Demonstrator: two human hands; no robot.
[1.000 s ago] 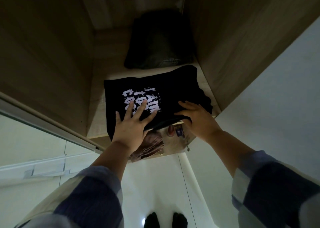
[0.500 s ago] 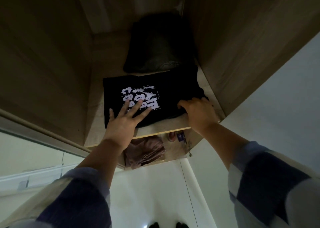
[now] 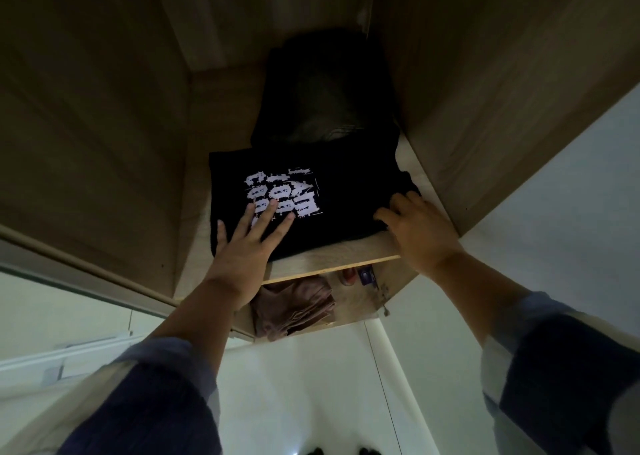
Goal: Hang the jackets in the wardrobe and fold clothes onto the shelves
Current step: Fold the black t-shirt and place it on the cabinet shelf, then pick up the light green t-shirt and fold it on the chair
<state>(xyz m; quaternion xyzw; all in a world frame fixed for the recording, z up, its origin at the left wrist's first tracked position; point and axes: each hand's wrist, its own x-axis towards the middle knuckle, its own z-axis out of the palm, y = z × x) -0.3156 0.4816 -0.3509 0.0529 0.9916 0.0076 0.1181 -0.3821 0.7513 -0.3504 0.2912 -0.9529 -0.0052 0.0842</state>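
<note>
The wardrobe shelf holds a folded black T-shirt under both hands: left spread, right curled.

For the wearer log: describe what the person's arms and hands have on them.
Both hands, left hand and right hand, are bare: no gloves, and no rings or watch visible. The forearms are bare too. Each sleeve, left sleeve and right sleeve, is pushed up, dark navy with pale, light-coloured panels.

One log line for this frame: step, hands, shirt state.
step: shelving | left hand: flat on black printed T-shirt | right hand: at shirt's edge | shirt: folded, on shelf
</note>
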